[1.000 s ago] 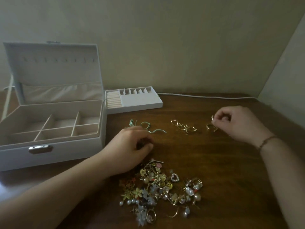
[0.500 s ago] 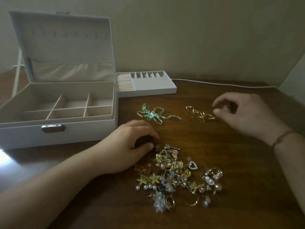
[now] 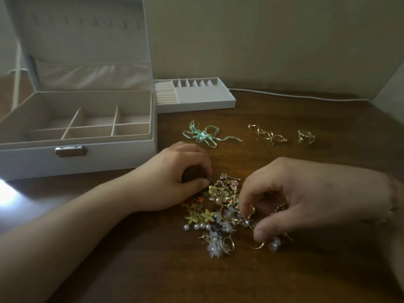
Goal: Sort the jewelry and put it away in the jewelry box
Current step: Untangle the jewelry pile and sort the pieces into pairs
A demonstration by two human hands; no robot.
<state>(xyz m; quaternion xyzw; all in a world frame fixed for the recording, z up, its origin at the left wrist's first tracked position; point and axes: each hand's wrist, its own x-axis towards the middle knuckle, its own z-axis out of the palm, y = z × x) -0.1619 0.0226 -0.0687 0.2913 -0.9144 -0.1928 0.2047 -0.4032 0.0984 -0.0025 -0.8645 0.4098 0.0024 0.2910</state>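
Fig: sorting stage | jewelry pile (image 3: 220, 213) near centre of table (image 3: 306, 270) | L hand (image 3: 175, 178) curled at pile's left edge, steadying; pinch unclear | R hand (image 3: 290, 197) pinches small piece in pile, prob. to pull it free | sorted: green bow (image 3: 203, 134), gold earrings (image 3: 265, 134), ring (image 3: 306, 135) in far row | jewelry box (image 3: 76, 147) open at left, compartments bare.

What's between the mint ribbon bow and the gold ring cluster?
Head view: the twisted gold wire earrings lie between the mint ribbon bow and the gold ring cluster.

Two bare forearms, no sleeves in view, left hand (image 3: 175, 178) without rings, right hand (image 3: 290, 200) likewise, thin blurred bracelet (image 3: 393, 197) on right wrist
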